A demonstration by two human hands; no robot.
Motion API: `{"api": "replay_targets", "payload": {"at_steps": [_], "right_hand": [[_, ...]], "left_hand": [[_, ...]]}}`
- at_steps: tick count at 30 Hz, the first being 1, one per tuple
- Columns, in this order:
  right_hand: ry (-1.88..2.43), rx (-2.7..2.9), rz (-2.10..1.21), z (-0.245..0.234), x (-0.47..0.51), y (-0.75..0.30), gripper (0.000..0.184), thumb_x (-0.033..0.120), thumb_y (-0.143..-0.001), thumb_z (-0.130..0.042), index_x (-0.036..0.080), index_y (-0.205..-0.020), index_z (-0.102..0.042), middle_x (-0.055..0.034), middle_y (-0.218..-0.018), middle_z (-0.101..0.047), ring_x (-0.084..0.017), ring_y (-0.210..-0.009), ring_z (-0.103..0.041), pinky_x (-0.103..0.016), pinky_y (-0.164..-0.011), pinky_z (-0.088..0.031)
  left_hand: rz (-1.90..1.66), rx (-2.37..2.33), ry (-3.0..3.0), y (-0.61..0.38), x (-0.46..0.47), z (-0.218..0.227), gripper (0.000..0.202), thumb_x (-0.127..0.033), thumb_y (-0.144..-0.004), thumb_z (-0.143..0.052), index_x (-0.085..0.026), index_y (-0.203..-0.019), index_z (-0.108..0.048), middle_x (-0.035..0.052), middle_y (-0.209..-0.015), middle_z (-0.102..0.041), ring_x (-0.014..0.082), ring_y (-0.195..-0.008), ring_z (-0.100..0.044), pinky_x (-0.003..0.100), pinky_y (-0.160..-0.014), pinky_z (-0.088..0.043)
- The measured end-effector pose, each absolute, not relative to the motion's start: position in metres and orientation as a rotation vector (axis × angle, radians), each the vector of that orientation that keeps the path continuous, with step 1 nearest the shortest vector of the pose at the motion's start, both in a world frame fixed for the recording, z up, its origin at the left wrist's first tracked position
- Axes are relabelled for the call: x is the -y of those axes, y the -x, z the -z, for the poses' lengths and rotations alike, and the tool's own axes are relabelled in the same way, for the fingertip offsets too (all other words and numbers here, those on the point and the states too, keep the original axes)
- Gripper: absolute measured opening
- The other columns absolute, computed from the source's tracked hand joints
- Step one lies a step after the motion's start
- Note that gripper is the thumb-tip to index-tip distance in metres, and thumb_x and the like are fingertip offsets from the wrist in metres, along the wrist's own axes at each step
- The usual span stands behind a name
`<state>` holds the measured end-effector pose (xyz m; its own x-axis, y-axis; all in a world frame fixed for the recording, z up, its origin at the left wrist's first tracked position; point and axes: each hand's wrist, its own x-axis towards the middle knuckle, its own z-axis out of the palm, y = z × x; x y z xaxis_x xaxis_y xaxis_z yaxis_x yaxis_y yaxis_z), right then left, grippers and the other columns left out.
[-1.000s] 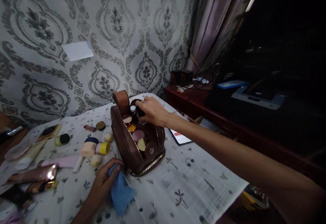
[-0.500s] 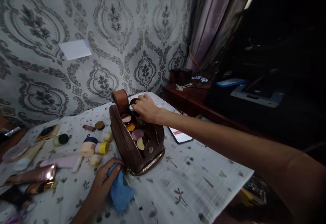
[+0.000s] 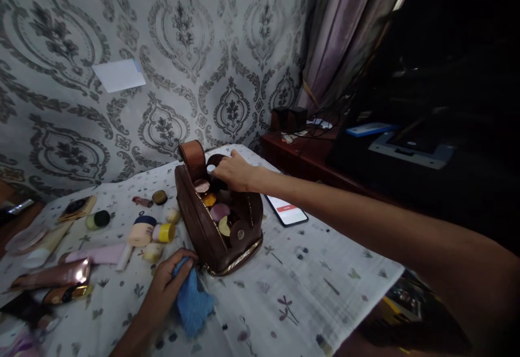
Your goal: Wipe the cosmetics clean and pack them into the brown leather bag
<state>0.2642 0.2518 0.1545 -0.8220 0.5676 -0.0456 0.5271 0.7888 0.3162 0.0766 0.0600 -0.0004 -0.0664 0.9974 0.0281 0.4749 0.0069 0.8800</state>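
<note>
A brown makeup bag (image 3: 203, 238) stands unzipped on the printed cloth, with several round-topped cosmetics inside, among them a yellow lid (image 3: 224, 226) and a mauve one (image 3: 220, 212). My left hand (image 3: 173, 273) is closed around a blue cloth (image 3: 194, 305), its fingertips against the bag's near left corner. Over the bag's far end, my right hand (image 3: 238, 173) has curled fingers dipping into the opening, beside a white round cap (image 3: 211, 169). Whatever those fingers hold is hidden.
Left of the bag lie several cosmetics: a peach jar (image 3: 140, 233), a yellow-capped jar (image 3: 164, 233), a pink tube (image 3: 95, 255) and a rose-gold tube (image 3: 52, 276). A lit phone (image 3: 290, 213) rests on the right. Beyond it stands a dark red desk (image 3: 300, 156) with cables.
My right hand's fingers have curled down more into the bag's far end, and the white cap shows more clearly. My left hand keeps the blue cloth at nearly the same spot.
</note>
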Motion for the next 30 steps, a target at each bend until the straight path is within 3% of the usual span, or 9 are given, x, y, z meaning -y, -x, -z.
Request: {"api": "replay_targets", "payload": {"at_steps": [6,13,21,25,30], "right_hand": [[-0.855,-2.762,-0.322,-0.165,-0.246,-0.266,0.035,0.011,-0.078,-0.065,0.013,-0.112,-0.070,-0.0160,-0.113,-0.070,-0.032,-0.113,-0.061,-0.051,-0.097,-0.038],[-0.806,-2.682,-0.325,-0.172,-0.240,-0.269,0.028,0.017,-0.084,-0.064,0.011,-0.112,-0.068,-0.0148,-0.116,-0.069,-0.030,-0.114,-0.061,-0.045,-0.095,-0.041],[-0.814,-2.737,-0.263,-0.172,-0.240,-0.271,0.035,0.027,-0.087,-0.067,0.011,-0.118,-0.066,-0.0156,-0.121,-0.067,-0.031,-0.118,-0.059,-0.044,-0.095,-0.041],[-0.785,-2.719,-0.207,-0.175,-0.244,-0.274,0.037,0.028,-0.084,-0.072,0.014,-0.118,-0.067,-0.0136,-0.122,-0.067,-0.030,-0.117,-0.060,-0.042,-0.093,-0.043],[-0.792,-2.673,-0.177,-0.181,-0.242,-0.275,0.037,0.029,-0.072,-0.081,0.016,-0.106,-0.073,-0.0107,-0.105,-0.072,-0.028,-0.104,-0.065,-0.041,-0.089,-0.044]], "left_hand": [[-0.989,-1.625,-1.539,-0.075,-0.060,0.001,0.041,-0.056,-0.089,-0.052,-0.020,-0.093,-0.071,0.0048,-0.082,-0.070,0.0229,-0.082,-0.064,0.028,-0.071,-0.048],[-0.961,-1.605,-1.538,-0.075,-0.060,0.003,0.043,-0.057,-0.091,-0.050,-0.019,-0.096,-0.069,0.0053,-0.087,-0.069,0.0230,-0.086,-0.063,0.029,-0.077,-0.047],[-0.970,-1.593,-1.544,-0.077,-0.059,-0.001,0.039,-0.054,-0.091,-0.050,-0.019,-0.095,-0.068,0.0047,-0.087,-0.070,0.0221,-0.085,-0.063,0.028,-0.075,-0.047],[-0.985,-1.598,-1.572,-0.077,-0.060,-0.002,0.039,-0.054,-0.090,-0.051,-0.019,-0.090,-0.068,0.0038,-0.081,-0.069,0.0205,-0.077,-0.062,0.028,-0.071,-0.047],[-0.999,-1.590,-1.577,-0.076,-0.060,0.000,0.038,-0.054,-0.090,-0.051,-0.019,-0.090,-0.068,0.0037,-0.081,-0.069,0.0203,-0.075,-0.062,0.028,-0.071,-0.047]]}}
